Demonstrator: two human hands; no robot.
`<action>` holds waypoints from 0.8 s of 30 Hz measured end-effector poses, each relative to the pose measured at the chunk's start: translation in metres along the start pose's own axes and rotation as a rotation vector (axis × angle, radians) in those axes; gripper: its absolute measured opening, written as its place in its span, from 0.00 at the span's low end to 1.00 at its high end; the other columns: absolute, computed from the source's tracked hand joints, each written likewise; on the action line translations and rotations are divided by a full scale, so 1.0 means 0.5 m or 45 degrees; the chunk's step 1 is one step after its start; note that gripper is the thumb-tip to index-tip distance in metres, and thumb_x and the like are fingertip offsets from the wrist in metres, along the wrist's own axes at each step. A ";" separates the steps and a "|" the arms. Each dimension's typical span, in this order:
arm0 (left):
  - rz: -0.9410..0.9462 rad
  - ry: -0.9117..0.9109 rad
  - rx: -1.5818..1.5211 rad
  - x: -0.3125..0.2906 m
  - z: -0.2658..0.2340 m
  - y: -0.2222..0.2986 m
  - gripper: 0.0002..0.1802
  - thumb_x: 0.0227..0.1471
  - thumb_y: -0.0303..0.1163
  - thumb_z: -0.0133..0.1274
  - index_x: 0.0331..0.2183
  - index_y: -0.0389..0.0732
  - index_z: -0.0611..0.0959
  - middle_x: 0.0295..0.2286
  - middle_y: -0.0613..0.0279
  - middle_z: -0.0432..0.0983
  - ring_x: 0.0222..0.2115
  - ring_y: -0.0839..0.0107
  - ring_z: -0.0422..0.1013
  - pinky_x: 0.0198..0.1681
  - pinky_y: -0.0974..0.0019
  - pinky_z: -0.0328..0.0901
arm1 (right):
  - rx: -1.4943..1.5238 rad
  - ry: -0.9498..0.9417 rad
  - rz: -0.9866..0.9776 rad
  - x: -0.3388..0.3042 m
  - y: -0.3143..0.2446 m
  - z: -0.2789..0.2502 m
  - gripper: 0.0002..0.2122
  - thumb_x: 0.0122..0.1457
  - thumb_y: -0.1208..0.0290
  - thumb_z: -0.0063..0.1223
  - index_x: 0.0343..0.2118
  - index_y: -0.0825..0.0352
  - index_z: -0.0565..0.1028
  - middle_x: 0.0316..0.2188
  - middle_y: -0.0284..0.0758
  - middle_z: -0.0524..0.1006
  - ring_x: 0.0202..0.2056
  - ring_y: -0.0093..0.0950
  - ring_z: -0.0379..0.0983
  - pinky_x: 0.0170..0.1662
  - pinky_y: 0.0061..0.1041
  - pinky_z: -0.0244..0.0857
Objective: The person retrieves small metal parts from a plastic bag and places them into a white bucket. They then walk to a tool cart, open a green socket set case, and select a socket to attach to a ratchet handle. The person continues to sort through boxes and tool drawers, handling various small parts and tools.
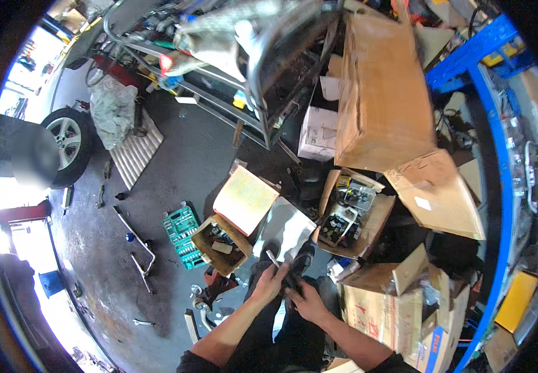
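Note:
My left hand [267,287] is closed round a short, pale, metal-looking rod [272,258], whose upper end sticks out past the fingers. Close beside it, my right hand [308,303] has its fingers curled on a dark piece [292,281]. Fingers and shadow hide most of that piece, so its kind cannot be made out. Both hands are over my lap. Just beyond them lies a white, shiny sheet [286,225]. To the left are a small open cardboard box [234,264] with loose parts inside and an open teal socket set case [182,233].
A pale yellow panel with an orange rim [246,198] lies ahead. Right are an open carton of small parts [368,239], a tall carton [384,93] and a blue upright post [499,168]. Leftward lie a bent metal bar [151,255], a spanner [142,322] and a wheel [68,146].

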State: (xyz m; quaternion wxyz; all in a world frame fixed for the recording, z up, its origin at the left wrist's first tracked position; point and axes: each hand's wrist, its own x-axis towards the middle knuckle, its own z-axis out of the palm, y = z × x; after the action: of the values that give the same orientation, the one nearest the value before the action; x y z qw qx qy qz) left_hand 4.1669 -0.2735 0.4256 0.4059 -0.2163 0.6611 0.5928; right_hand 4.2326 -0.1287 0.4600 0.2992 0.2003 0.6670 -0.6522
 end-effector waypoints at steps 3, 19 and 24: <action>0.065 -0.080 -0.342 -0.166 -0.061 0.080 0.22 0.66 0.40 0.49 0.50 0.32 0.78 0.41 0.58 0.78 0.39 0.71 0.73 0.47 0.67 0.68 | -0.240 0.021 0.037 -0.115 -0.144 -0.001 0.17 0.67 0.66 0.50 0.54 0.71 0.70 0.30 0.48 0.78 0.30 0.34 0.76 0.35 0.35 0.69; 0.190 -0.104 -0.949 -0.171 -0.605 0.539 0.20 0.57 0.29 0.61 0.49 0.31 0.79 0.40 0.55 0.81 0.37 0.66 0.79 0.44 0.65 0.75 | -0.925 0.107 -0.688 0.118 -0.741 0.249 0.17 0.56 0.70 0.63 0.47 0.72 0.77 0.37 0.49 0.80 0.37 0.46 0.79 0.41 0.36 0.73; 0.347 -0.155 -0.888 -0.001 -0.946 0.708 0.19 0.56 0.31 0.63 0.46 0.32 0.80 0.39 0.57 0.80 0.38 0.70 0.76 0.45 0.66 0.72 | -0.941 0.231 -0.537 0.370 -0.960 0.487 0.13 0.60 0.70 0.59 0.44 0.72 0.78 0.34 0.46 0.80 0.34 0.42 0.80 0.39 0.33 0.73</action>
State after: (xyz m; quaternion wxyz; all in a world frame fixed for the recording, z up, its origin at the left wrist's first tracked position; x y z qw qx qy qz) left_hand 3.7631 -0.6551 0.6257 0.2638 -0.2160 0.4171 0.8425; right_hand 3.8137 -0.4256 0.7052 0.1511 -0.0044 0.9057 -0.3961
